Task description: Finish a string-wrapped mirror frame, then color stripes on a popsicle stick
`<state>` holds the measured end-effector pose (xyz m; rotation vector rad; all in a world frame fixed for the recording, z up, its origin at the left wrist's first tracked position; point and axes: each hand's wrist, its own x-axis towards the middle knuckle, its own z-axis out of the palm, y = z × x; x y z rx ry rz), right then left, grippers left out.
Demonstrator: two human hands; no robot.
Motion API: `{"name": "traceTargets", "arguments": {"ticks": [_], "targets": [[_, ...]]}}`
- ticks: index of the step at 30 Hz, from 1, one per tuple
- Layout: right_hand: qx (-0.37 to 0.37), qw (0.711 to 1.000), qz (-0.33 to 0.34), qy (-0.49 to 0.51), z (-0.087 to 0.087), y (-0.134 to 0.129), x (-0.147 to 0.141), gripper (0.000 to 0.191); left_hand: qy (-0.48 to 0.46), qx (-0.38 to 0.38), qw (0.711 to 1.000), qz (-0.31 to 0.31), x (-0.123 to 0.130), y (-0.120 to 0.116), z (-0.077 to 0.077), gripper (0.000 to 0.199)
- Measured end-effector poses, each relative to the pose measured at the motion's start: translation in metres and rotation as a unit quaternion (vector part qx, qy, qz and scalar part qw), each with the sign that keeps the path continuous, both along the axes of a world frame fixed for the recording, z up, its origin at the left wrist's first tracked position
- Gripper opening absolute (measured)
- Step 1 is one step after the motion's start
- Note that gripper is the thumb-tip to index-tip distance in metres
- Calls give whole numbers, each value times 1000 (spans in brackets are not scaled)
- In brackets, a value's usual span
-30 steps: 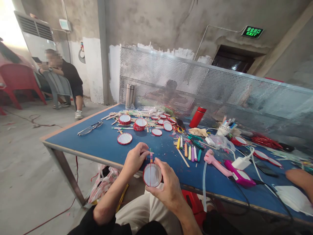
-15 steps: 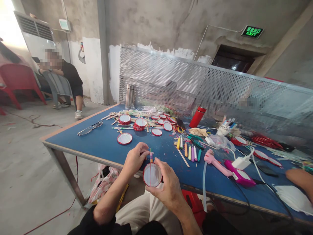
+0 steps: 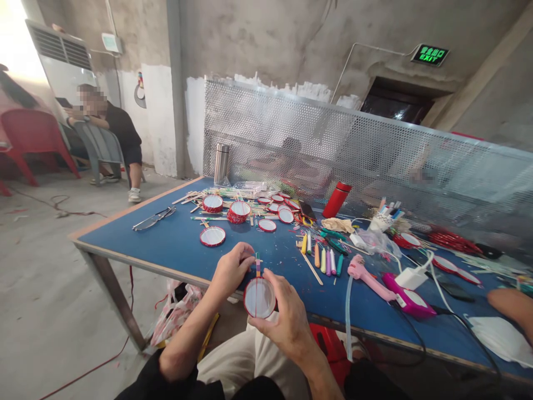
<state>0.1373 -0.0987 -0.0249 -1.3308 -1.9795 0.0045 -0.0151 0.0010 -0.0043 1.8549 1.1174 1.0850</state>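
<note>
Red-rimmed round frame [image 3: 259, 298] with a pale, translucent face; it is held up just past the near edge of the table, above the person's lap, and a thin red line crosses its face; a short striped craft stick [image 3: 258, 265] stands upright at its top rim. Left hand [image 3: 231, 271] is closed, fingers curled in where stick meets rim; right hand [image 3: 287, 315] grips the frame's right side, fingers wrapped over the rim; no visible gap between hands and frame.

Blue table [image 3: 166, 239], wood-edged; red-rimmed discs [image 3: 212, 236] and loose wooden sticks [image 3: 216, 218] lie ahead of the hands; coloured glue sticks [image 3: 322, 261] lie to the right; pink glue gun [image 3: 366, 279] and magenta glue gun [image 3: 406, 297] lie beyond them, corded; another person's forearm [image 3: 512, 310] sits at the far right, near a white face mask [image 3: 499, 340].

Behind: perforated metal screen [image 3: 291, 122]; green exit sign [image 3: 430, 54]; seated person [image 3: 114, 130] at left, beside a red plastic chair [image 3: 33, 139].
</note>
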Motion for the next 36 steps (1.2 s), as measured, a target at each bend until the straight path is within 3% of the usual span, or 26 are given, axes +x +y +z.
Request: {"name": "traceTargets", "arguments": {"ticks": [19, 25, 31, 36], "targets": [[0, 1000, 3, 9, 0, -1, 0, 97, 37, 5, 999, 27, 2, 1, 1, 10], [1, 1000, 2, 13, 1, -1, 0, 96, -16, 10, 999, 36, 3, 2, -3, 15], [-2, 999, 9, 51, 3, -1, 2, 96, -39, 73, 989, 123, 2, 6, -8, 18], [-16, 996, -50, 79, 13, 12, 3, 90, 1, 171, 981, 94, 2, 9, -15, 15]]}}
